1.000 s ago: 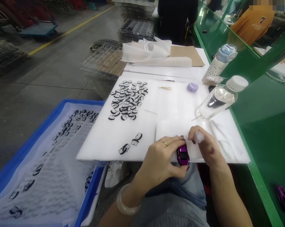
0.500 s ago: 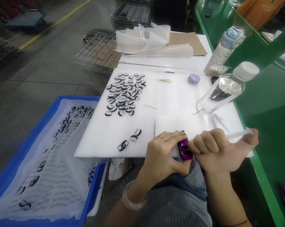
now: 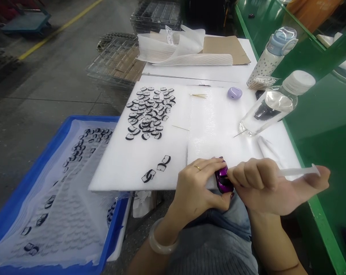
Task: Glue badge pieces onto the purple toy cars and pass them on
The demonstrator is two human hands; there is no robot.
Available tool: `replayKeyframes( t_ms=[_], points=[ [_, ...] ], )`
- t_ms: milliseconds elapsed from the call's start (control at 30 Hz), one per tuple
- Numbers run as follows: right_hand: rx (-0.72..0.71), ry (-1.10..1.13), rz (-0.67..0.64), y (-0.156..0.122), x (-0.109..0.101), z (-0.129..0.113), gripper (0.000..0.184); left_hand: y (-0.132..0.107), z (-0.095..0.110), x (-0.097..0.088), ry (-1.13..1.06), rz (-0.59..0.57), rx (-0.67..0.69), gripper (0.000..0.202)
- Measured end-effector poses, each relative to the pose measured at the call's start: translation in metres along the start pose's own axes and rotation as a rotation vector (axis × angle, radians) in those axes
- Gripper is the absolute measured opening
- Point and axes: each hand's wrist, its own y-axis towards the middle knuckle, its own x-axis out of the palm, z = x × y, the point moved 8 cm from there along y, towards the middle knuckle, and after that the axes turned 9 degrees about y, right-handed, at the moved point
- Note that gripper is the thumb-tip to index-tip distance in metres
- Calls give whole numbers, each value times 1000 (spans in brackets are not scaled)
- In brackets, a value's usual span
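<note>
My left hand (image 3: 197,187) is closed around a small glossy purple toy car body (image 3: 223,180) at the table's front edge, fingers on its far end and thumb on its near end. Curled in a fist, my right hand (image 3: 264,183) grips a syringe, whose translucent white plunger (image 3: 297,172) sticks out to the right. The thumb lies by the plunger's flanged end. The fist hides the syringe barrel, and its front reaches the car's open side. I cannot make out the tip. A few black-edged clear parts (image 3: 161,167) lie left of my hands.
Many similar parts (image 3: 150,110) are spread on the white foam (image 3: 112,168). Behind my right hand stand a clear bottle (image 3: 267,110) and a dotted flask (image 3: 267,61). A purple case (image 3: 234,93) and thin sticks (image 3: 199,96) lie farther back. A blue tray (image 3: 56,139) is at left.
My right thumb has moved to the right, away from the fist, and more of the syringe plunger shows. My left hand still holds the toy car body in nearly the same place.
</note>
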Motion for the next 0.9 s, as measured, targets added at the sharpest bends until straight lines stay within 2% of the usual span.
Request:
replayKeyframes(
  t_ms=[333,500,667,800,900],
  points=[
    [-24,-259,13,-10,14,-5,64,-1,-1,2,7,-13,-16,51],
    [-39,-309,12,-15,15,-6,64,-1,-2,2,-1,-4,-22,49],
    [-78,-374,88,-21,15,-6,66,-1,-3,2,-1,-9,-6,46],
    [-60,-542,239,-25,12,-9,60,-1,-2,1,7,12,13,47],
    [-73,-571,284,-24,16,-12,58,-2,-2,1,14,26,14,48]
  ],
)
